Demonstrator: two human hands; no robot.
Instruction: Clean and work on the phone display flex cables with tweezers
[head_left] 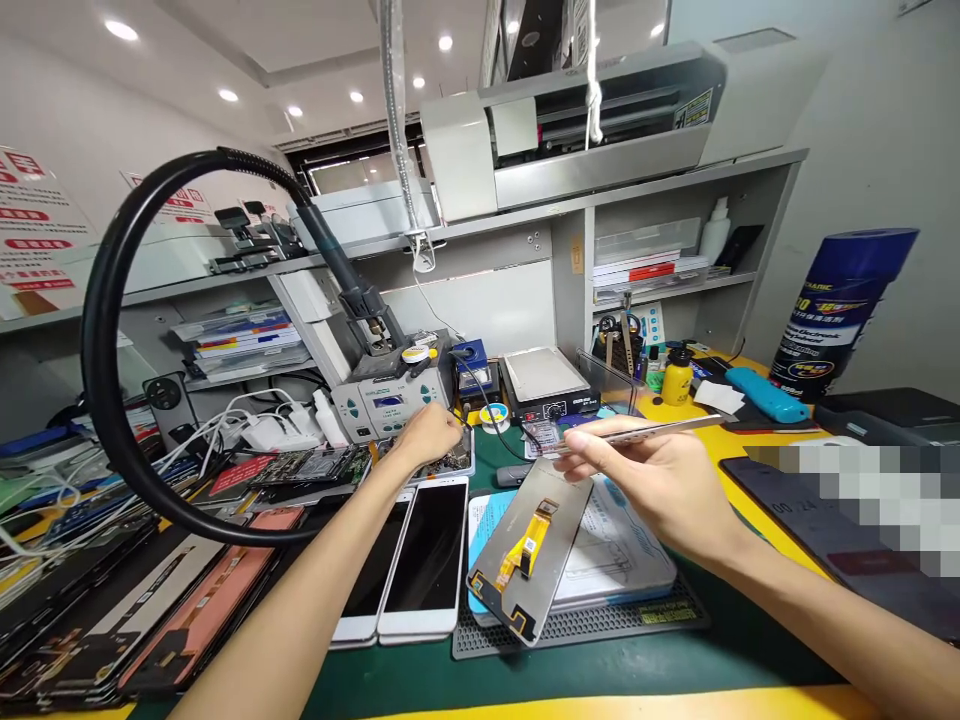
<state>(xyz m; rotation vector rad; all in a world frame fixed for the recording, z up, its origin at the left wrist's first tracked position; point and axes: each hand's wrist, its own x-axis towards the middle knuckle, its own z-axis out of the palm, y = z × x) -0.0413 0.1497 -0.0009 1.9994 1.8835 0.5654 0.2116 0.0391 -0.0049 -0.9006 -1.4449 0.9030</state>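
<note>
My left hand (429,437) is reached out over a tray of small metal parts (457,455) in front of the grey soldering station (390,400). Its fingers are curled, and whatever they may hold is hidden. My right hand (652,475) grips a thin, flat phone part (660,430), seen nearly edge-on, between thumb and fingers. Below it, a phone screen assembly (529,550) lies back side up and tilted, with a yellow flex cable (531,545) on it. The assembly rests on a white and blue box (619,560), which sits on a grey perforated mat (585,628).
Two white phones (424,550) lie left of the box. Opened phones and screens (210,600) cover the far left under a black looped hose (101,330). A heating plate (544,372) stands behind. At right are a spray can (836,310) and a dark phone (810,520).
</note>
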